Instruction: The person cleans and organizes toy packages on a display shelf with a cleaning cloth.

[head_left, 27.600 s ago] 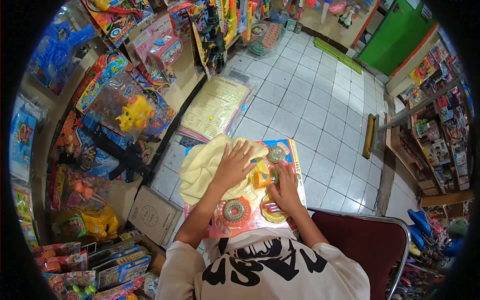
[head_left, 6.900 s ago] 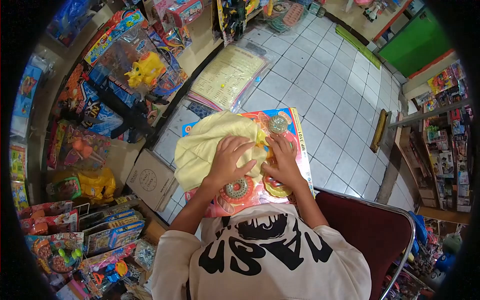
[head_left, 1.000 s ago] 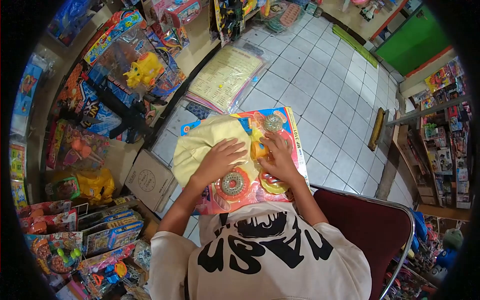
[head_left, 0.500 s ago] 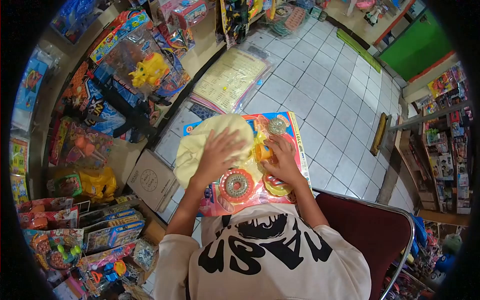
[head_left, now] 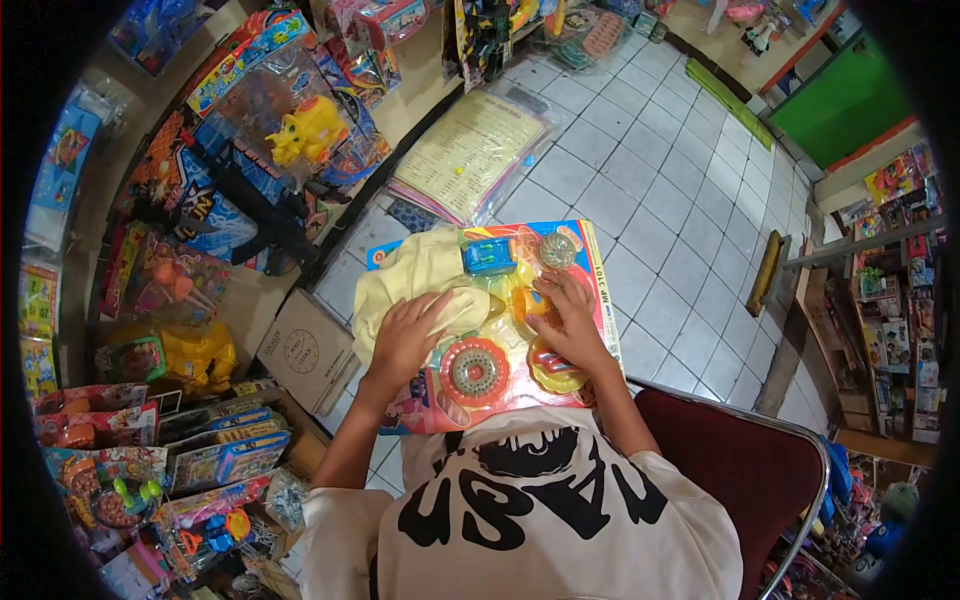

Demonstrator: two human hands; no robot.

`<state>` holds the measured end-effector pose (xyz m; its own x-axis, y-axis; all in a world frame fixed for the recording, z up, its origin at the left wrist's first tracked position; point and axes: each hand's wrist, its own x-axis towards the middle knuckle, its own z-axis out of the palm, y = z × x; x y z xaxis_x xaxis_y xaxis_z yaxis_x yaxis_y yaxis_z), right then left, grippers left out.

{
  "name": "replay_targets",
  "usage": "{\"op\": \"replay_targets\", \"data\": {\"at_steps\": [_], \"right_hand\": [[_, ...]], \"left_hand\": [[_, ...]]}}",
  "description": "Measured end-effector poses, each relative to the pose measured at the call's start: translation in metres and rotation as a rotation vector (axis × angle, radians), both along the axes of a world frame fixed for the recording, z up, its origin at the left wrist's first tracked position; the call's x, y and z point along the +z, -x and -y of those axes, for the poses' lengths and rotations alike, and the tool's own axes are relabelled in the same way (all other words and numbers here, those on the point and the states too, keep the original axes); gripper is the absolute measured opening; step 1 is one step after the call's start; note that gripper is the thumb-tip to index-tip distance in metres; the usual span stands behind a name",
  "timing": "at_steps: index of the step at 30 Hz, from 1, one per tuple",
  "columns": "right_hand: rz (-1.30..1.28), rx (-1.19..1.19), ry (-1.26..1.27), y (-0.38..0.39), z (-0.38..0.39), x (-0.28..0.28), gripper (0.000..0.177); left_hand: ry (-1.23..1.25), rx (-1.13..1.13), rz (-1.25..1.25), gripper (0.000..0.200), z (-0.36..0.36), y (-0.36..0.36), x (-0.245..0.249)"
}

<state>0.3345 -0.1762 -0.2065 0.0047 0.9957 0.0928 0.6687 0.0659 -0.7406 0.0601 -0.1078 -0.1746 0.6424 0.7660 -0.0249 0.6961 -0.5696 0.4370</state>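
A toy kitchen set on a printed card under clear plastic lies across my lap. My left hand is closed on a pale yellow cloth that lies bunched over the left part of the pack. My right hand rests on the right side with its fingers apart, over an orange toy cup. A blue toy piece, a clear ridged round piece and an orange-rimmed round toy show through the plastic.
A dark red chair with a metal frame is at my right. On the tiled floor ahead lies a stack of plastic-wrapped printed sheets. A cardboard box and racks of packaged toys stand at my left; shelves line the right.
My left hand has moved down and toward me, drawing the cloth back and bunching it. The blue toy piece has come into view. My right hand stays at nearly the same spot.
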Motion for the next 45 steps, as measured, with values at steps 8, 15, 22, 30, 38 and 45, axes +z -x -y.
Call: {"op": "replay_targets", "data": {"at_steps": [8, 15, 22, 30, 38, 45], "right_hand": [[0.036, -0.01, -0.012, -0.004, 0.003, -0.002, 0.053], [0.126, -0.021, -0.017, 0.0, -0.001, -0.001, 0.051], [0.153, -0.014, -0.057, -0.003, -0.01, -0.002, 0.051], [0.202, -0.195, -0.112, -0.008, -0.045, -0.02, 0.049], [0.135, -0.14, -0.164, -0.011, -0.047, -0.02, 0.05], [0.189, -0.181, -0.139, -0.008, -0.047, -0.021, 0.052]], "left_hand": [[-0.002, 0.271, 0.286, 0.043, -0.019, 0.048, 0.012], [0.192, 0.602, 0.965, 0.028, -0.013, 0.062, 0.041], [-0.142, 0.542, 1.527, 0.03, -0.01, 0.061, 0.114], [-0.021, 0.286, 0.772, 0.03, -0.008, -0.029, 0.089], [-0.268, -0.199, -0.003, 0.033, 0.019, -0.066, -0.013], [0.044, -0.491, 0.189, 0.02, -0.002, -0.01, 0.0]]}}
